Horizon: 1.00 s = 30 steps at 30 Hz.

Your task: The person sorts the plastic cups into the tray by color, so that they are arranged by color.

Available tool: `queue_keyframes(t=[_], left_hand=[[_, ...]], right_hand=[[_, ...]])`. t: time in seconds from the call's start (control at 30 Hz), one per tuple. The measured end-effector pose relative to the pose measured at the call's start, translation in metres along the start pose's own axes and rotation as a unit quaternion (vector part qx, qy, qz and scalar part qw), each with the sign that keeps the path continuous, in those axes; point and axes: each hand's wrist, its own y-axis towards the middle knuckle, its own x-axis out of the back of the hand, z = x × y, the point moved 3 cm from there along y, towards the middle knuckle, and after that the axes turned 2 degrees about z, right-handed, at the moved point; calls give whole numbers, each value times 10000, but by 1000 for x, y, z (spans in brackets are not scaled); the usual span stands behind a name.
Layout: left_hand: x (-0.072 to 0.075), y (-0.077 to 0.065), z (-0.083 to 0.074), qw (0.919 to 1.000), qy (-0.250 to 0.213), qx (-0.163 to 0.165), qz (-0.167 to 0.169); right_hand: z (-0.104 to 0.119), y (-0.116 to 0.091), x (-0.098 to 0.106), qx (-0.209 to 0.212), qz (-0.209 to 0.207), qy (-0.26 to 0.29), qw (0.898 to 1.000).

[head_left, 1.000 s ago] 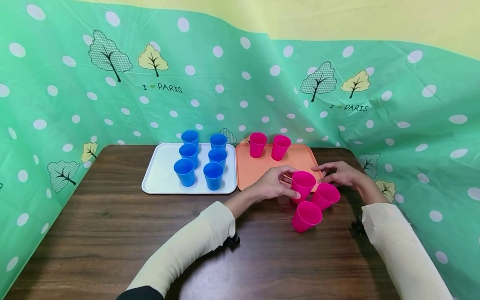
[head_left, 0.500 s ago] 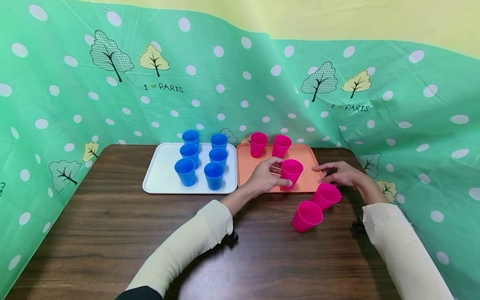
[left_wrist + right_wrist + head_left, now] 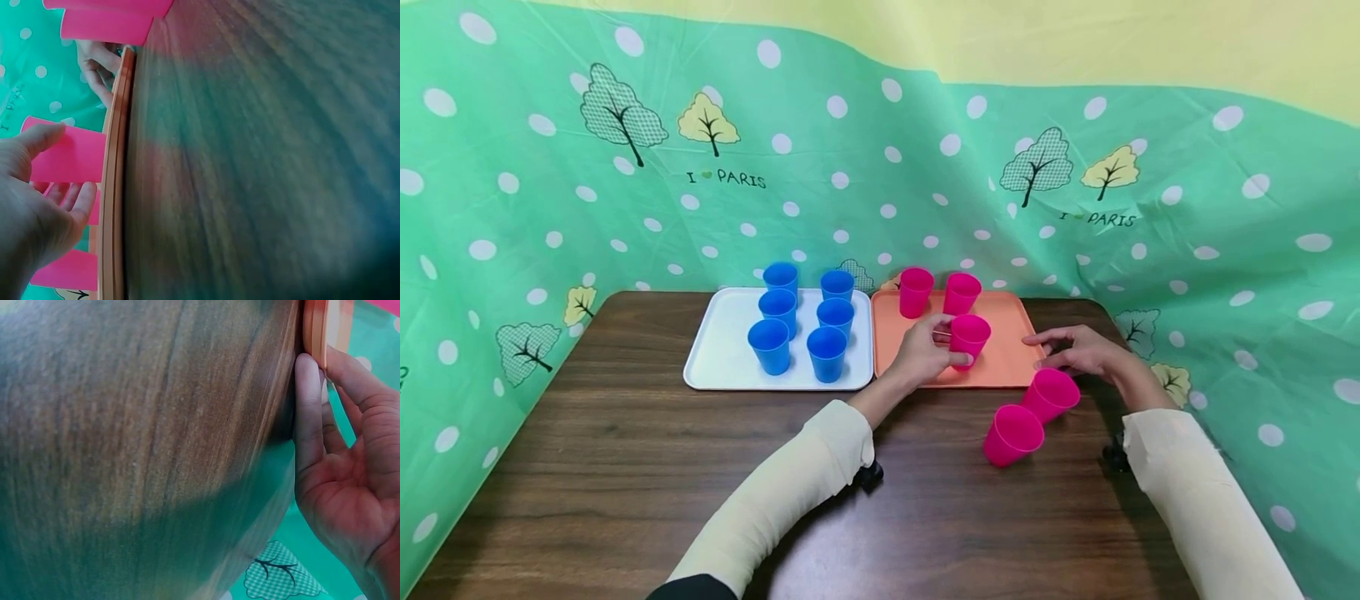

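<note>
My left hand (image 3: 921, 354) holds a pink cup (image 3: 970, 335) upright over the front of the orange tray (image 3: 1006, 333). In the left wrist view its thumb lies along the near side of that cup (image 3: 72, 153), the fingers on the other side, and the cup's base is at tray level. At the tray's right edge my right hand (image 3: 1078, 348) pinches the rim; the right wrist view has its fingertips (image 3: 307, 369) against the tray's corner (image 3: 315, 331). Behind the held cup stand two pink cups (image 3: 916, 292) on the tray.
Two more pink cups (image 3: 1013, 435) stand close together on the wooden table (image 3: 925, 500), in front of the tray's right corner. To the left, a white tray (image 3: 718, 350) bears several blue cups (image 3: 827, 354) in two columns. A green dotted curtain (image 3: 850, 208) hangs behind the table.
My left hand has carried the pink cup from beside the other two on the table, leftward and back onto the orange tray's front. The right hand has stayed at the tray's edge.
</note>
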Motion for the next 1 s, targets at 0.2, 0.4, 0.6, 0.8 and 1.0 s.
queue_keyframes(t=[0.2, 0.4, 0.6, 0.8, 1.0], left_hand=[[-2, 6, 2, 9997, 129, 3, -201], [-8, 15, -1, 9993, 176, 1, -335], [-12, 22, -3, 9991, 125, -3, -405], [-14, 34, 5, 9983, 198, 27, -553], [-16, 32, -2, 9970, 280, 173, -701]], right_hand=[[1, -1, -2, -33, 22, 9, 10000], [2, -2, -2, -39, 24, 5, 10000], [1, -2, -1, -40, 39, -10, 10000], [1, -1, -1, -85, 28, -20, 10000], [0, 0, -1, -112, 14, 9, 9999]])
